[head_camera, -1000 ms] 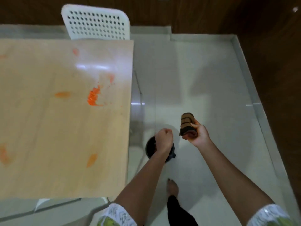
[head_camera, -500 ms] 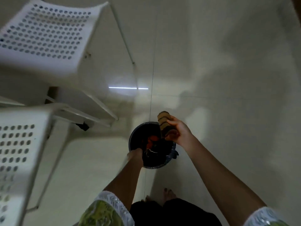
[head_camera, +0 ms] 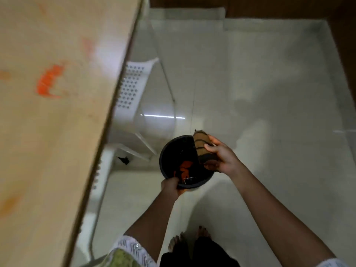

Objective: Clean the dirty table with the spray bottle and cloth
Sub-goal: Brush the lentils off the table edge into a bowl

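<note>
Head view: at centre frame, the left hand (head_camera: 171, 186) grips the near rim of a dark bucket (head_camera: 163, 151) while the right hand (head_camera: 221, 157) clutches a rolled brown cloth (head_camera: 201, 146) over its far rim. The orange-stained bench (head_camera: 57, 112) fills the left of the frame, with a white perforated chair (head_camera: 131, 87) beside it.

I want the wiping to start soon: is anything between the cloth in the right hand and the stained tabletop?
Nothing visible blocks it. The cloth, held by the right hand, hangs over the bin; the table is to its left, with only open air between.
</note>
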